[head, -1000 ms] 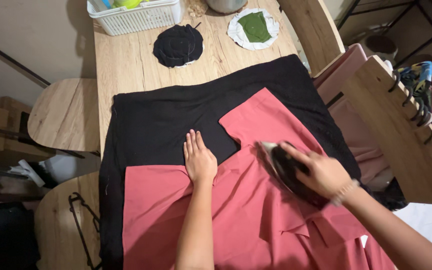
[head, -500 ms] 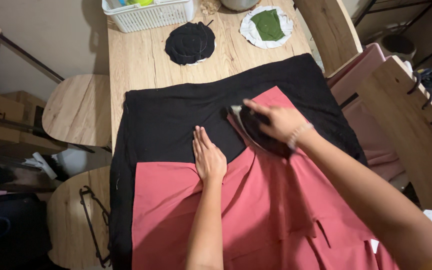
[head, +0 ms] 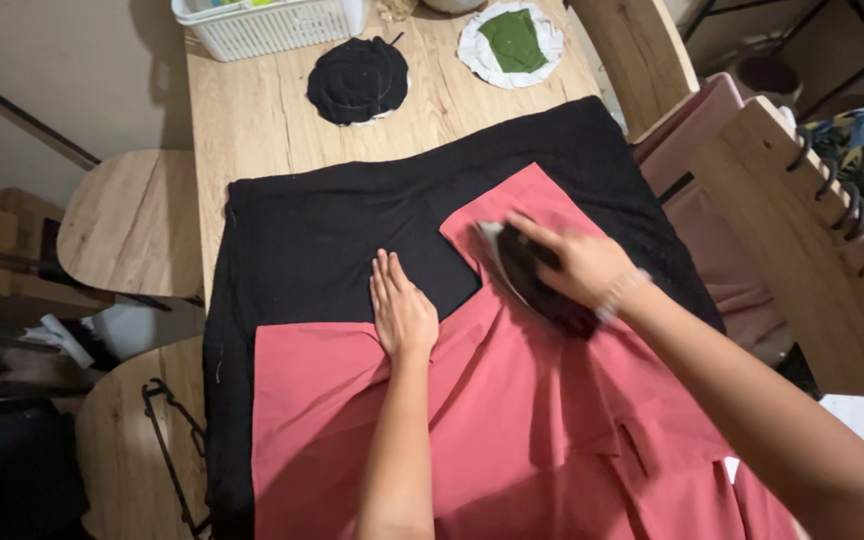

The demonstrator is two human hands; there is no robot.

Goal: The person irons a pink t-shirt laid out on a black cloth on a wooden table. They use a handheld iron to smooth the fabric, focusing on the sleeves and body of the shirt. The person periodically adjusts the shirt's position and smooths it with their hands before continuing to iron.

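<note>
Red garment lies flat on the black cloth over the wooden table. You're mid-pressing: right hand grips the dark iron on the sleeve, arm reaching forward. Left hand flat, fingers together, pins the fabric. Next stroke likely needs cloth kept taut.

Light wooden table under spread black cloth.
Beyond the cloth: white slatted plastic basket, round black fabric piece, white plate with green fabric.
</note>
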